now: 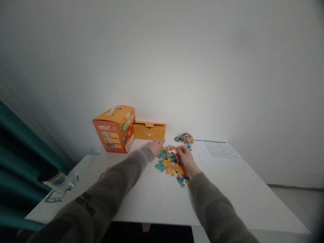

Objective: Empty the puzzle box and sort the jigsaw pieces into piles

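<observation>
A partly joined jigsaw puzzle (170, 166) in teal, yellow and mixed colours lies on the white table (152, 199). My left hand (155, 147) rests flat at its upper left edge, fingers stretched out and holding nothing. At the puzzle's upper right, my right hand (186, 159) has its thumb and fingertips pinched together on a puzzle piece (172, 150) with red and white on it. The fingers cover part of that piece. Just beyond the right hand sits a heap of loose puzzle pieces (186, 138), with a teal piece (188, 147) nearer to me.
An orange puzzle box (114, 130) stands at the back left, beside a smaller yellow-orange box (150, 131) against the wall. Printed sheets (217, 151) lie at the back right. A glass jar (60, 182) and eyeglasses (53, 197) occupy the left edge. More pieces (105, 171) lie partly behind my left sleeve.
</observation>
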`<state>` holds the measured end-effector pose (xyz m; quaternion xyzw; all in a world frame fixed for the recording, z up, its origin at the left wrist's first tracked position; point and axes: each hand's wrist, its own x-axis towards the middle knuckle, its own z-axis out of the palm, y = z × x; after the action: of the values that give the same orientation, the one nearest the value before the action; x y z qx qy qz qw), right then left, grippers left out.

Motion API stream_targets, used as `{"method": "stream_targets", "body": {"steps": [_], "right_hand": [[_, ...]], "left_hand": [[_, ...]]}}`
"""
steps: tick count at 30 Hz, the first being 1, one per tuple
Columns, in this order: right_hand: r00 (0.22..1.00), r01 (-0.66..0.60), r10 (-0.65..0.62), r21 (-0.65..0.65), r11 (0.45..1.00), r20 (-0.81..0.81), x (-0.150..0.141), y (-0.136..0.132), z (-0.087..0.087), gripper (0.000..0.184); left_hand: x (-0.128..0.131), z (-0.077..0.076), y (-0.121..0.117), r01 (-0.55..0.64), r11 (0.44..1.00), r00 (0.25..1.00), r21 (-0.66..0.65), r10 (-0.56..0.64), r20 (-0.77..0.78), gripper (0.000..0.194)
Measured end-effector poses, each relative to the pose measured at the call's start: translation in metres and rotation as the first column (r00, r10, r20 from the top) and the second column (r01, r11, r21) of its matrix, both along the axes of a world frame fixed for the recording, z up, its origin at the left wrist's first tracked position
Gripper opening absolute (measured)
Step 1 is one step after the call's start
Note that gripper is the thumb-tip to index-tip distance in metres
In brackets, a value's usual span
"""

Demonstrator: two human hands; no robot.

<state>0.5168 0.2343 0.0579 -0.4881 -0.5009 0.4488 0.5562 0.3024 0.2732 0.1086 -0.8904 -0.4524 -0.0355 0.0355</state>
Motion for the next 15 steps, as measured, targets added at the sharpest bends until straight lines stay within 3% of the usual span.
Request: {"method": "stream_targets", "body": {"steps": [3,9,15], "right_hand": [[0.982,0.138,-0.134,-0.02,0.99,0.137,0.013,0.029,0.001,0.026],[0.954,0.24,-0.229,-0.032,0.97,0.195,0.02,0.082,0.005,0.03],[0.946,0.179,-0.18,0.029,0.983,0.27,0.018,0.084,0.008,0.032]], "left_hand": [[-0.018,-0.013,0.021,-0.139,0.98,0.99,-0.144,0.136,-0.032,0.051],[-0.029,-0.018,0.041,-0.198,0.951,0.98,-0.237,0.196,-0.035,0.046],[-0.033,-0.01,0.047,-0.238,0.926,0.971,-0.292,0.238,-0.037,0.054]]}}
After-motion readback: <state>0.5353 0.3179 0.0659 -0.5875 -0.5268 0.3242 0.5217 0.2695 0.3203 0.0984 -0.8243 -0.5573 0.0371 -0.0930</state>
